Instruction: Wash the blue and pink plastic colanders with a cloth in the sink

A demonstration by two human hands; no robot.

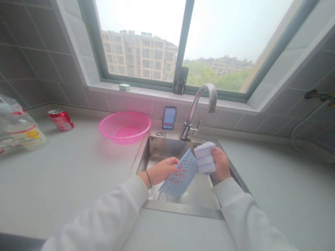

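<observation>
Over the steel sink (183, 208), my left hand (162, 170) grips a pale blue perforated plastic basket (180, 176), which is tilted with its holes facing me. My right hand (221, 164) is closed around a folded lilac fluffy cloth (205, 158). The cloth presses against the basket's upper edge. Part of the basket's far side is hidden from this angle. Both hands are above the basin, and white sleeves cover my forearms.
Behind the sink stands a chrome gooseneck faucet (199, 106). A pink mesh basket (125, 127) and a blurred phone (169, 118) are nearby. Farther left lie a red drink can (60, 120) and a clear plastic bag (15, 127). Tiled walls and a window sill surround the counter.
</observation>
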